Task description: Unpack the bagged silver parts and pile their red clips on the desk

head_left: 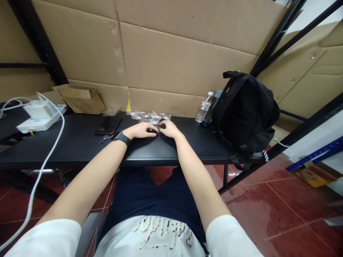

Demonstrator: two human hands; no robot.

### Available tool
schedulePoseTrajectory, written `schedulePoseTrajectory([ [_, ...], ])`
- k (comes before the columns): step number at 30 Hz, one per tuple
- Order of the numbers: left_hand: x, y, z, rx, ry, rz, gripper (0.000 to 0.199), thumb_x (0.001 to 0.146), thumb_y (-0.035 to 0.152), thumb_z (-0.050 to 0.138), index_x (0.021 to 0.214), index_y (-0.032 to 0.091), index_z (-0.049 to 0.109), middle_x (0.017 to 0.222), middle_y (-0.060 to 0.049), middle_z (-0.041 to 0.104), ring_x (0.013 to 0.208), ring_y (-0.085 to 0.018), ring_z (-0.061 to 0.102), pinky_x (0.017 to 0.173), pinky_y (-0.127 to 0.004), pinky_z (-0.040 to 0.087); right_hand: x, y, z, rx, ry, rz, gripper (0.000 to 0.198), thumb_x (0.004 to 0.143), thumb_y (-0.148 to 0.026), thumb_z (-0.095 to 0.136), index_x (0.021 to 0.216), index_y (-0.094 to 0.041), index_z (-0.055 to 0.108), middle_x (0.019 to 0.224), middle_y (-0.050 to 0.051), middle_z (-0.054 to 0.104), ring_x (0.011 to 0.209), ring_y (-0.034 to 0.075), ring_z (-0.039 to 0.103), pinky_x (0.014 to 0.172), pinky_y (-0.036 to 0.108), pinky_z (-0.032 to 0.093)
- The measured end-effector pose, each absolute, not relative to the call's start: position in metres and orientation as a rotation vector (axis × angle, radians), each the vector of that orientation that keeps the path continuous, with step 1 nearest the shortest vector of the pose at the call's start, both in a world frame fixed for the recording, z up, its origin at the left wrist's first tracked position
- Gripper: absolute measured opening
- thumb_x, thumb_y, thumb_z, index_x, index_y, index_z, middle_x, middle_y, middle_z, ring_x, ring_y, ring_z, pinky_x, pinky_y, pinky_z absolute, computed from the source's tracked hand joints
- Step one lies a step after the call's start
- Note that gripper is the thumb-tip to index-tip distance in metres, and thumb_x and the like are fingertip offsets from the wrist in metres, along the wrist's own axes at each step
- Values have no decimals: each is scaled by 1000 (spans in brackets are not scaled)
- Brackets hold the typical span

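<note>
Person seated at a black counter (pixel 203 142), both forearms reaching forward, fingertips close together. Left hand (pixel 142 130), dark watch (pixel 123 138) on the wrist: thumb and fingers bent toward the right hand (pixel 168 129). Right fingers curl inward beside a small red spot. Each grip looks narrow — whether either holds anything, cannot tell at this size. Clear packets (pixel 154 120) with red bits lie in a loose cluster just beyond the fingertips, near the cardboard wall (pixel 174 71). To the left, a phone (pixel 105 126) and a brown paper bag (pixel 81 100). To the right, a water bottle (pixel 203 109) stands upright beside a black backpack (pixel 246 114).
</note>
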State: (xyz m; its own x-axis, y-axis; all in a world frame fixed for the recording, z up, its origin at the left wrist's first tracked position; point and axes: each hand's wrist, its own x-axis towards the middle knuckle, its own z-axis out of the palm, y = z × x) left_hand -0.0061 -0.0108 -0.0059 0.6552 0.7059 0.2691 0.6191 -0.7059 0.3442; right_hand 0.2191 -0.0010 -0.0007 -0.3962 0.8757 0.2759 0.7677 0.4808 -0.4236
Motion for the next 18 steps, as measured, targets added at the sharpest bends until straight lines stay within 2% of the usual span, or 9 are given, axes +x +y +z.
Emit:
schedulePoseTrajectory([
  [2, -4, -13, -5, 2692, 1016, 546, 42, 90, 49, 63, 120, 23, 78, 119, -6, 77, 100, -22, 70, 97, -30, 52, 221, -4, 3, -1480, -2302, 296, 44, 89, -34, 68, 132, -25, 67, 156, 10, 52, 140, 32, 49, 112, 52, 40],
  [5, -1, -13, -5, 2733, 1031, 559, 40, 91, 47, 62, 119, 22, 78, 122, -8, 76, 105, -23, 69, 101, -33, 51, 223, -8, 7, -1644, -2401, 350, 55, 92, -42, 64, 144, -27, 59, 167, 11, 38, 148, 36, 41, 116, 62, 34],
  [9, -1, -8, -9, 2776, 1094, 602, 41, 93, 42, 60, 125, 22, 76, 133, -10, 71, 119, -26, 66, 110, -37, 47, 223, -9, 8, -1740, -2418, 325, 57, 94, -50, 59, 147, -29, 57, 164, 11, 42, 147, 38, 42, 115, 63, 33],
  [13, -4, -5, -13, 2768, 1143, 506, 43, 93, 39, 61, 131, 25, 72, 142, -8, 67, 128, -25, 63, 113, -36, 44, 224, -6, 6, -1796, -2362, 292, 55, 95, -46, 58, 146, -27, 59, 160, 13, 47, 145, 40, 45, 113, 64, 36],
  [18, -3, -5, -13, 2774, 1146, 543, 35, 92, 36, 61, 121, 22, 76, 132, -8, 72, 118, -24, 67, 107, -33, 47, 229, 2, 0, -1731, -2345, 254, 45, 93, -31, 61, 138, -25, 66, 150, 13, 58, 138, 40, 52, 110, 58, 43],
])
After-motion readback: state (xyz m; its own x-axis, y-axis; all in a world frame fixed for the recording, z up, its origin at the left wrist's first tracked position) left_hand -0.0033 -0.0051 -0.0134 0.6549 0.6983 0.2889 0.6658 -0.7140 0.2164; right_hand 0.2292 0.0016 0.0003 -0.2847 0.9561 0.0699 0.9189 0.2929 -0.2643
